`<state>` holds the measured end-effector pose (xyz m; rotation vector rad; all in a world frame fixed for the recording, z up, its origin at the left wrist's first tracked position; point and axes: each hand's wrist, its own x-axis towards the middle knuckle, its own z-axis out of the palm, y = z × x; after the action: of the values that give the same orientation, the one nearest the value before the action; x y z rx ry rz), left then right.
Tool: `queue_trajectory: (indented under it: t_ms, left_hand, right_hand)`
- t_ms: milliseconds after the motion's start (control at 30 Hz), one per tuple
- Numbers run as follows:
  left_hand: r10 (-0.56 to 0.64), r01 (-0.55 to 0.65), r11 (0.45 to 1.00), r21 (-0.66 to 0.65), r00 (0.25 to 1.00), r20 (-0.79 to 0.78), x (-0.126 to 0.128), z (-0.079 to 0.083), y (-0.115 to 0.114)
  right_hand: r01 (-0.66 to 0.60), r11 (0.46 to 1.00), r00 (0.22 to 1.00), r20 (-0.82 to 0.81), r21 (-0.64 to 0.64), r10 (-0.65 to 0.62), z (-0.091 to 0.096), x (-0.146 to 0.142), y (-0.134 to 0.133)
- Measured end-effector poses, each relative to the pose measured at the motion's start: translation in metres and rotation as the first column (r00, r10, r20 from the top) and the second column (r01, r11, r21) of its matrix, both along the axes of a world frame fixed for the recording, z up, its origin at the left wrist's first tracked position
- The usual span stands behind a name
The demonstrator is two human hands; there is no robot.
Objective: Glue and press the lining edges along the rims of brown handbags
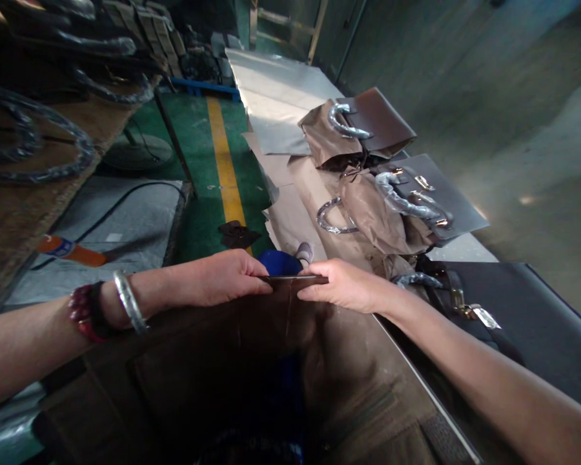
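Note:
My left hand and my right hand both pinch the far edge of a dark brown leather panel, fingers closed on it from either side. The panel hangs down toward me into shadow, so its lower part is hard to make out. A silver bangle and dark red beads sit on my left wrist. Just beyond the held edge a blue rounded object shows, partly hidden by the panel.
Brown handbags stuffed with paper, handles wrapped in plastic, lie on the long table at right, with a dark bag nearer. Paper sheets cover the table's far end. A green floor with a yellow stripe runs left.

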<state>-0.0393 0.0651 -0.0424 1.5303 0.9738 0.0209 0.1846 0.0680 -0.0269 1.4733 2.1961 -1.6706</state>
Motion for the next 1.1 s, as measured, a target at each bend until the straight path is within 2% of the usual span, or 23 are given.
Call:
queue_trajectory:
  t_ms: [400, 533, 767, 967, 1100]
  left_hand:
    - [0.011, -0.01, 1.0, -0.021, 1.0, 0.021, -0.002, -0.001, 0.001]
    - [0.011, -0.009, 0.998, -0.056, 0.999, 0.043, -0.003, -0.003, 0.002]
    - [-0.006, 0.012, 0.997, -0.07, 0.996, 0.087, -0.006, -0.007, 0.006]
    - [0.01, 0.003, 0.989, -0.145, 0.996, 0.084, -0.009, -0.014, 0.008]
    - [0.036, -0.014, 0.975, -0.223, 0.995, 0.093, -0.008, -0.017, 0.012]
  right_hand:
    - [-0.105, 0.994, 0.994, 0.039, 0.04, 0.104, 0.002, 0.002, 0.002]
    - [-0.114, 0.993, 0.991, 0.07, 0.016, 0.112, -0.001, 0.004, 0.005]
    - [-0.113, 0.993, 0.993, 0.033, -0.038, 0.114, -0.005, 0.009, 0.007]
    - [-0.116, 0.993, 0.992, 0.045, -0.015, 0.116, -0.014, 0.01, 0.013]
    - [-0.101, 0.994, 0.994, 0.026, -0.045, 0.102, -0.016, 0.007, 0.017]
